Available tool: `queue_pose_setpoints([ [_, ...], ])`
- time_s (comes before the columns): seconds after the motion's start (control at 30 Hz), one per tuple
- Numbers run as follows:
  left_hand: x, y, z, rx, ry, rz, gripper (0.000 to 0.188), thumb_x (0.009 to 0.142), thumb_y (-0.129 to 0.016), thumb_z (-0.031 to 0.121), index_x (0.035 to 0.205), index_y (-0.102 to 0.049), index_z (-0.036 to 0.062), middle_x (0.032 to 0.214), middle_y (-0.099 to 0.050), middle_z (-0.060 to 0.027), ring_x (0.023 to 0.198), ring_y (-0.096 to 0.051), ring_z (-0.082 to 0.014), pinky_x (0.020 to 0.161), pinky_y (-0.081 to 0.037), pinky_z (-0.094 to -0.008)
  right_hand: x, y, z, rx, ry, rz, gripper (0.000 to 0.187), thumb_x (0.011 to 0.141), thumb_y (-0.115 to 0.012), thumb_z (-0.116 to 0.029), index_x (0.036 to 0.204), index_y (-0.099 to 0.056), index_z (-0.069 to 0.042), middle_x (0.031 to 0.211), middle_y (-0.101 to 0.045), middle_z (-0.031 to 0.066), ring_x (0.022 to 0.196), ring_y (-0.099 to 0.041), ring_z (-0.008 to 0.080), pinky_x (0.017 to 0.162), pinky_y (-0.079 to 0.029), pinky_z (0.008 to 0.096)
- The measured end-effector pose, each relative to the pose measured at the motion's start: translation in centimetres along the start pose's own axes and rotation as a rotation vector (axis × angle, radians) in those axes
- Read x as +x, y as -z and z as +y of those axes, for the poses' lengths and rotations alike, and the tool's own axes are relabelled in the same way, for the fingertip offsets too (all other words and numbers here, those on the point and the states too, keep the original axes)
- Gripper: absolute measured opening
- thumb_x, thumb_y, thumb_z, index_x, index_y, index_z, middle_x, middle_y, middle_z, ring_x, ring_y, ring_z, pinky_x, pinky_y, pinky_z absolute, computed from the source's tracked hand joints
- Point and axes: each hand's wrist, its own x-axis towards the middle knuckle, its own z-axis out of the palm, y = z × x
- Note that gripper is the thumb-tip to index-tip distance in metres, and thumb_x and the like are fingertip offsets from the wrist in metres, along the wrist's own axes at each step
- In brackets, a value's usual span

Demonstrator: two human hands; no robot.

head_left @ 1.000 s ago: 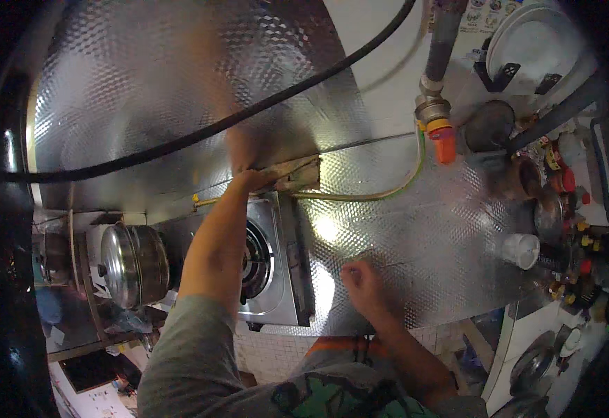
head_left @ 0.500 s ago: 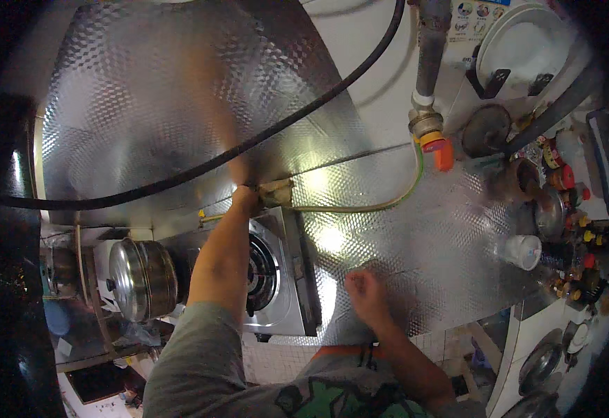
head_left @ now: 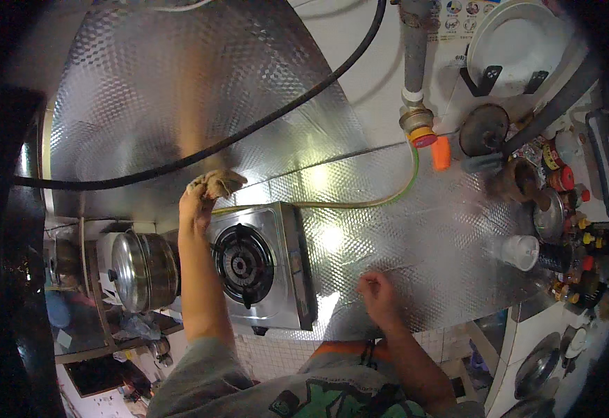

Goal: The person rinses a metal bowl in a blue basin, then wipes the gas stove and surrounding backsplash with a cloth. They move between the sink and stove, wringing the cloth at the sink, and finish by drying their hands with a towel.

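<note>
Our left hand [head_left: 196,204] grips a brown cloth [head_left: 216,184] against the foil-covered wall [head_left: 179,90] behind the gas stove [head_left: 259,265] — our right hand [head_left: 377,298] rests on the foil counter [head_left: 416,237], fingers loosely curled.

steel pot [head_left: 144,270], white cup [head_left: 519,251], black hose [head_left: 262,124]

Shiny dimpled foil sheeting [head_left: 402,230] covers counter and wall, the stove [head_left: 262,268] and pot [head_left: 144,270] are glossy steel, and that rag [head_left: 215,184] looks like rough, matt cloth.
</note>
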Motion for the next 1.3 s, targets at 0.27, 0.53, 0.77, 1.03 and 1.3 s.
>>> queue_pose_setpoints([
  [0.27,-12.8,-10.0,-3.6,0.277,-0.088,-0.387,0.03,0.083,-0.05,0.007,0.107,-0.063,-0.0058,0.091,-0.068,-0.0107,0.078,-0.066,-0.0203,0.07,-0.052,-0.0283,-0.4,3.5,0.7,0.063,0.022,0.009,0.012,0.095,-0.061,-0.015,0.099,-0.06,-0.003,0.089,-0.065,0.0036,0.08,-0.063,0.0122,0.073,-0.05,0.0268],
  [0.53,-26.8,-16.7,-12.5,0.115,0.149,-0.36,0.02,0.081,-0.059,-0.005,0.101,-0.058,-0.0029,0.093,-0.063,-0.0071,0.083,-0.062,-0.0138,0.074,-0.052,-0.0275,-1.8,6.1,-3.2,0.209,-0.025,-0.098,0.029,0.097,-0.058,-0.013,0.123,-0.049,-0.006,0.109,-0.062,0.0079,0.085,-0.063,0.0164,0.072,-0.05,0.0293],
  [0.77,-35.5,-11.7,-11.9,0.075,0.131,-0.287,0.018,0.084,-0.055,-0.004,0.102,-0.054,-0.0003,0.098,-0.062,-0.0095,0.085,-0.064,-0.0174,0.078,-0.056,-0.0325,-6.1,5.3,-7.8,0.229,0.012,-0.36,0.041,0.099,-0.053,-0.015,0.137,-0.041,-0.008,0.116,-0.056,0.0078,0.095,-0.059,0.0147,0.077,-0.05,0.0295],
  [1.03,-45.1,-0.1,-11.3,-0.214,0.066,-0.12,0.026,0.082,-0.052,-0.005,0.108,-0.054,-0.0009,0.103,-0.062,-0.0087,0.089,-0.064,-0.0194,0.08,-0.054,-0.034,-12.1,-2.1,-5.0,0.061,0.001,-0.679,0.032,0.09,-0.064,-0.012,0.12,-0.056,-0.002,0.103,-0.061,0.0058,0.091,-0.058,0.014,0.078,-0.048,0.0303],
  [1.3,-59.3,19.0,-14.4,-0.447,-0.076,0.246,0.031,0.08,-0.047,-0.007,0.11,-0.055,-0.007,0.103,-0.065,-0.0156,0.095,-0.066,-0.0273,0.081,-0.056,-0.0387,-25.5,-15.3,0.2,-0.377,0.073,-0.942,0.028,0.086,-0.073,-0.023,0.101,-0.063,0.0,0.084,-0.062,0.0014,0.075,-0.054,0.0106,0.067,-0.045,0.0277],
])
